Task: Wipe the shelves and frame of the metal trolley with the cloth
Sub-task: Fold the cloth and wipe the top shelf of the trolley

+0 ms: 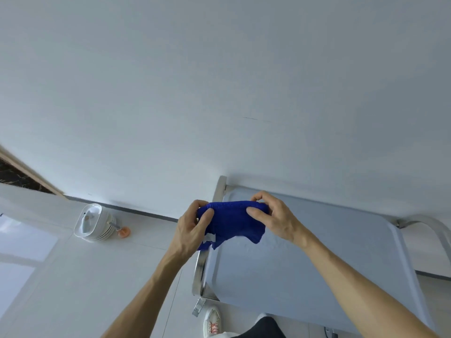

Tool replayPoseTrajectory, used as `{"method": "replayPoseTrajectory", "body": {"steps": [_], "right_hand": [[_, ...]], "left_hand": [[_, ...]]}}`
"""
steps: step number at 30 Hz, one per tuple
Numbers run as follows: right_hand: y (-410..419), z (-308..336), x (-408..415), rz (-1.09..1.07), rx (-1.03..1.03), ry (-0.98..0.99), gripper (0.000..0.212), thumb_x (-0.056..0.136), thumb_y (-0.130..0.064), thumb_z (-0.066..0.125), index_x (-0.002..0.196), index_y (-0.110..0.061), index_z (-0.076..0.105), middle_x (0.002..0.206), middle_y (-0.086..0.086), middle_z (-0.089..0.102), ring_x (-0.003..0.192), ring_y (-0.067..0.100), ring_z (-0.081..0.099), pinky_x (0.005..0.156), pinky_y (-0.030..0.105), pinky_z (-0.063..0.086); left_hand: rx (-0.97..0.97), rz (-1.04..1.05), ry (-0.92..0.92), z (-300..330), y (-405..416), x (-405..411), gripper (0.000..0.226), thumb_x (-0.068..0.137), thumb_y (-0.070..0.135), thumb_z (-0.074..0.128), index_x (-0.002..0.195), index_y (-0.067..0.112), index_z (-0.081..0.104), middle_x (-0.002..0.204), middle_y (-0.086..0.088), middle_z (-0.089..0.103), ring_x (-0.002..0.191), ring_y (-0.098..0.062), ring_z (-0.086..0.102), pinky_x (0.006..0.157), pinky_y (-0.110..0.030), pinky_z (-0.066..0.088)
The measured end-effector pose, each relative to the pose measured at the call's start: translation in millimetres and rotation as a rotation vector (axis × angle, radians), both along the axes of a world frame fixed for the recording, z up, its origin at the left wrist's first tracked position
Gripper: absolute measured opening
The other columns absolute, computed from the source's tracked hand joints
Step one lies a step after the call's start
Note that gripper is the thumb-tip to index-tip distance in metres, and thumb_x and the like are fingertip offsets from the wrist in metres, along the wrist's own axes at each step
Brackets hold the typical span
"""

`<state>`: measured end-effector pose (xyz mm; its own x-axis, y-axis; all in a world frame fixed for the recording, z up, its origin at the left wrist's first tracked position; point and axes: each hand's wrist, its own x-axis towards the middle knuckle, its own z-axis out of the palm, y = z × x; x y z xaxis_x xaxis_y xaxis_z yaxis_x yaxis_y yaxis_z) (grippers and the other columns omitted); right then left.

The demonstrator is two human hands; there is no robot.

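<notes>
White shoe on floor, near. Metal trolley top shelf right of centre, against far wall. Blue cloth held above shelf's far-left corner: left hand and right hand fingers pinch its ends. Stacked dishes far left.

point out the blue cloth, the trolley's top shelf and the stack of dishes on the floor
blue cloth (231, 218): head view, middle of the bunched fabric between the two hands
trolley's top shelf (305, 264): head view, bare flat surface
stack of dishes (94, 223): head view, top white dish of the pile
</notes>
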<state>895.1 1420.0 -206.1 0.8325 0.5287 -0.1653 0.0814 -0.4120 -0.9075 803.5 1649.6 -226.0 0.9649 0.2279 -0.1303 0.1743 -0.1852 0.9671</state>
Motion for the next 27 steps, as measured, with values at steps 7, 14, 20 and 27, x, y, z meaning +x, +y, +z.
{"method": "replayPoseTrajectory", "body": {"steps": [7, 14, 20, 27], "right_hand": [[-77, -24, -58, -0.204, 0.011, 0.007, 0.006, 0.098, -0.039, 0.062, 0.097, -0.033, 0.061, 0.076, -0.004, 0.062, 0.066, 0.011, 0.055, 0.063, 0.021, 0.046], [-121, -54, -80, -0.345, -0.101, 0.089, 0.013, 0.098, -0.043, 0.059, 0.107, -0.033, 0.06, 0.093, -0.015, 0.066, 0.082, 0.006, 0.063, 0.073, 0.018, 0.048], [-129, -74, -46, -0.537, -0.238, 0.096, 0.026, 0.103, -0.029, 0.052, 0.127, -0.02, 0.051, 0.111, -0.008, 0.06, 0.097, 0.007, 0.061, 0.071, 0.01, 0.045], [-109, -112, -60, -0.358, -0.349, 0.166, 0.027, 0.103, -0.026, 0.051, 0.128, -0.016, 0.057, 0.124, 0.001, 0.062, 0.108, 0.013, 0.06, 0.081, 0.012, 0.046]], "left_hand": [[-0.015, -0.19, 0.051, -23, -65, -11, 0.021, 0.09, 0.05, 0.051, 0.094, 0.033, 0.063, 0.088, 0.0, 0.068, 0.077, -0.014, 0.064, 0.066, -0.027, 0.056], [0.003, -0.284, 0.174, -52, -108, -7, 0.015, 0.102, 0.033, 0.05, 0.104, 0.024, 0.062, 0.09, 0.001, 0.07, 0.083, -0.017, 0.067, 0.066, -0.021, 0.055], [0.196, -0.224, 0.157, -61, -106, 30, 0.016, 0.102, 0.016, 0.05, 0.116, 0.021, 0.057, 0.113, 0.004, 0.066, 0.1, -0.016, 0.066, 0.083, -0.028, 0.054], [0.407, -0.283, 0.046, -58, -84, 37, 0.017, 0.1, 0.012, 0.053, 0.111, 0.015, 0.065, 0.105, 0.006, 0.068, 0.091, -0.005, 0.063, 0.073, -0.006, 0.047]]}}
